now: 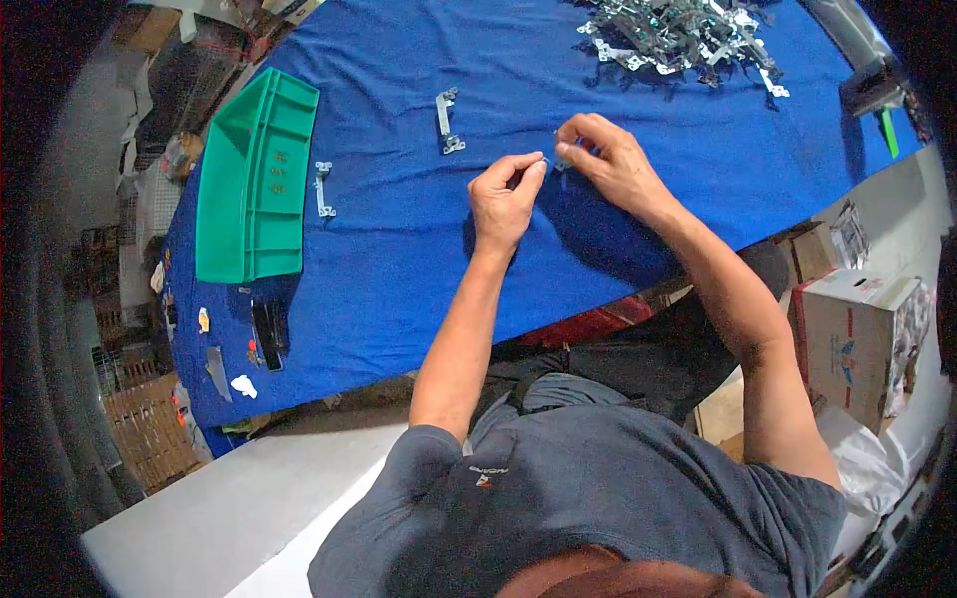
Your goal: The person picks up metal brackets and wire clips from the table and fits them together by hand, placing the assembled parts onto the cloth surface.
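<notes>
Over the middle of the blue cloth, my left hand [501,206] is closed in a pinch, thumb and forefinger together; what sits at its tips is too small to make out. Close to its right, my right hand [620,164] has its fingers curled in a pinch around a small silvery metal part [561,165], mostly hidden by the fingers. To the left of my hands lies a metal bracket [445,120] with wider ends. A second metal bracket [323,189] lies farther left, by the green bin.
A green plastic bin [284,189] stands at the left. A heap of metal brackets [688,35] lies at the back right. A dark narrow object [267,336] and small scraps are near the left edge. A cardboard box [845,339] stands beyond the table at right.
</notes>
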`<state>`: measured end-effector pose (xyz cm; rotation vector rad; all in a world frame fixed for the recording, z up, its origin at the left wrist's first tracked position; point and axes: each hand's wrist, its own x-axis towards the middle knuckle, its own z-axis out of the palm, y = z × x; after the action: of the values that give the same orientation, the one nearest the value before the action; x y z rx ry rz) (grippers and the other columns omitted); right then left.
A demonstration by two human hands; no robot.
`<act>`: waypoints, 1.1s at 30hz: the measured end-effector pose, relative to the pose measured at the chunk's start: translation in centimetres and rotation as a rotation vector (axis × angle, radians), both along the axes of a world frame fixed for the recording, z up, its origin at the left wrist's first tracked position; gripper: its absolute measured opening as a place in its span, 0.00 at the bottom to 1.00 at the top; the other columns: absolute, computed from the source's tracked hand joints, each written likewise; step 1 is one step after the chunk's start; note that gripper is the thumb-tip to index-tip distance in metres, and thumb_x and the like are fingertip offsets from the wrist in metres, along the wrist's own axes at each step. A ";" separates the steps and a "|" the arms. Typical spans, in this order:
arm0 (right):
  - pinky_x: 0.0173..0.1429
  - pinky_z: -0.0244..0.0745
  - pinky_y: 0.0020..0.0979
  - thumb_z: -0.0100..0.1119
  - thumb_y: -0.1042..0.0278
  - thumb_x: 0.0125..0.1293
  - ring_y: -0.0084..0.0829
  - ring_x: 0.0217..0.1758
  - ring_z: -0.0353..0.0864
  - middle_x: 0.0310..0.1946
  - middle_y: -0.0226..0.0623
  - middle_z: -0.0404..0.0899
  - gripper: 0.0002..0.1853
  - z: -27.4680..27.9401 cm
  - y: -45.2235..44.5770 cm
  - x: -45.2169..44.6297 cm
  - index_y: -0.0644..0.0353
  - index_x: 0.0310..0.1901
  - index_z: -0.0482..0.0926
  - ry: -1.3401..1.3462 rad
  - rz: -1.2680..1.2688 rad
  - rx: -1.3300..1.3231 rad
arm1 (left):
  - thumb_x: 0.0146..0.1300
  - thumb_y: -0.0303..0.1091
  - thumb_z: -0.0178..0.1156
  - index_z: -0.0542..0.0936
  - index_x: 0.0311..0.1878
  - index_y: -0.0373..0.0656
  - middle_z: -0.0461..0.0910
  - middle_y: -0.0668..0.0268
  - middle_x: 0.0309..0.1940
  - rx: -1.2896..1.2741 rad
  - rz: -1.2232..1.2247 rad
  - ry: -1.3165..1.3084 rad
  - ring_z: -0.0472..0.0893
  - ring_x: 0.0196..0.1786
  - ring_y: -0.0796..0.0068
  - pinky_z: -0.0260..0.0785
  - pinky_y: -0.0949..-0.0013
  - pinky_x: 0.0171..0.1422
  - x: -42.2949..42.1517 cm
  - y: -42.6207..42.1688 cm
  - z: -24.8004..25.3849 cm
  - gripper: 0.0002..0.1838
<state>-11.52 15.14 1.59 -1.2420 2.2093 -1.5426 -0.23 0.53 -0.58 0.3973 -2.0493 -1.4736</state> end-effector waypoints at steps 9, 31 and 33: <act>0.44 0.75 0.36 0.62 0.73 0.66 0.41 0.39 0.80 0.36 0.42 0.79 0.07 0.5 0.2 0.1 0.62 0.44 0.77 0.284 0.111 -0.090 | 0.65 0.29 0.65 0.86 0.45 0.37 0.87 0.63 0.31 0.329 -0.075 -0.123 0.84 0.30 0.81 0.67 0.81 0.23 0.3 -0.8 1.2 0.08; 0.37 0.75 0.45 0.59 0.68 0.67 0.50 0.33 0.83 0.26 0.50 0.80 0.08 -0.5 -0.3 2.3 0.64 0.40 0.78 0.038 0.202 0.075 | 0.69 0.28 0.63 0.79 0.59 0.38 0.85 0.61 0.42 0.385 -0.162 0.087 0.81 0.40 0.80 0.73 0.77 0.42 0.8 -2.3 -0.6 0.16; 0.34 0.74 0.42 0.59 0.67 0.68 0.43 0.28 0.82 0.25 0.47 0.79 0.09 -0.4 -0.3 2.0 0.64 0.41 0.79 -0.055 0.153 -0.040 | 0.72 0.27 0.58 0.83 0.53 0.38 0.83 0.66 0.38 0.351 -0.087 0.133 0.81 0.37 0.81 0.73 0.78 0.40 0.8 -1.8 -0.4 0.11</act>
<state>-9.53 14.82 1.15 -1.3291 2.0079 -1.5491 0.55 -1.29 -0.98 0.3392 -1.7242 -1.8681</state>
